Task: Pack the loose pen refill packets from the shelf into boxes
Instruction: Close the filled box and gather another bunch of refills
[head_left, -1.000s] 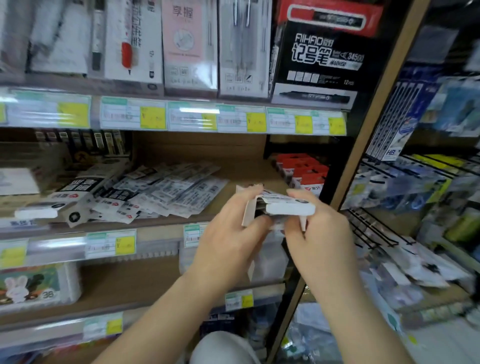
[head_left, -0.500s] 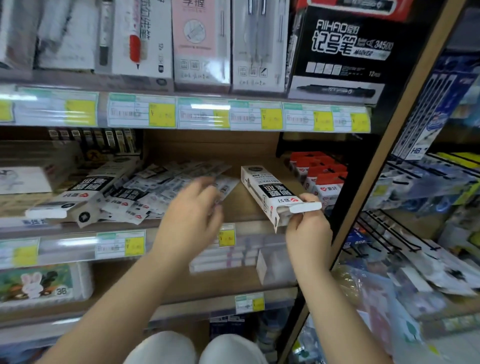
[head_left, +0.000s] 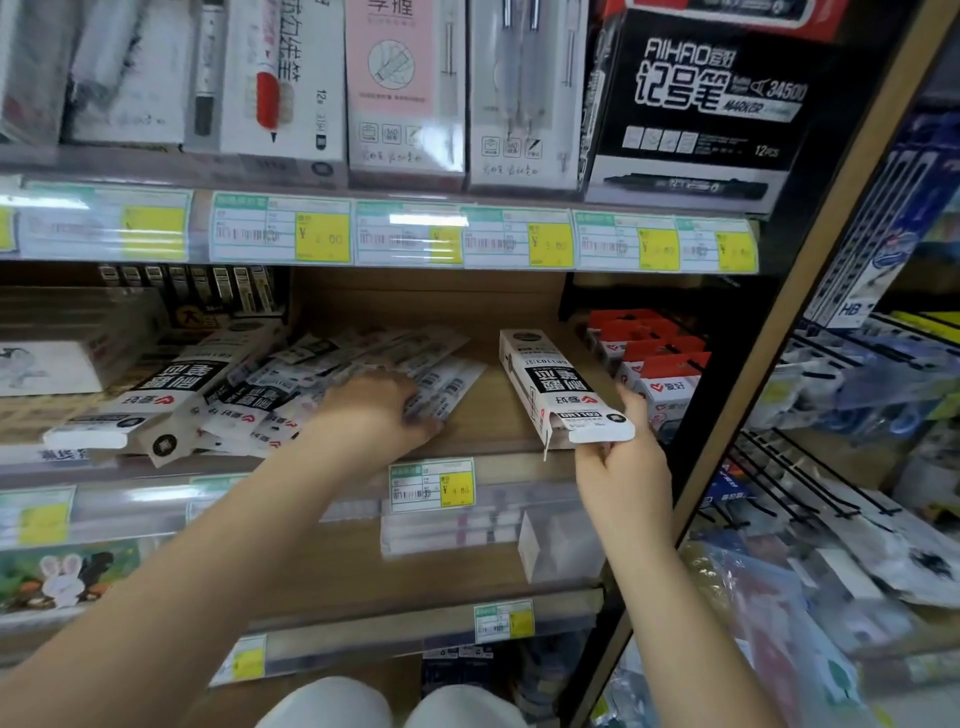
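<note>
A heap of loose pen refill packets (head_left: 322, 374), clear with black and white labels, lies on the middle shelf (head_left: 493, 421). My left hand (head_left: 374, 410) rests palm down on the heap's right edge, fingers curled over a few packets. My right hand (head_left: 618, 457) holds a long white and black refill box (head_left: 556, 387) by its near end, its end flap open toward me, far end resting over the shelf. Two similar boxes (head_left: 171, 384) lie at the left of the heap.
Red-topped packets (head_left: 654, 358) stand at the shelf's right end, just beyond the held box. Boxed pens and a black marker box (head_left: 696, 98) fill the shelf above. A wooden upright (head_left: 779, 322) bounds the right side, with hanging goods past it. Price tags line the shelf edges.
My left hand left the box and reached left onto the packet heap. My right hand moved the box out over the shelf, holding it alone.
</note>
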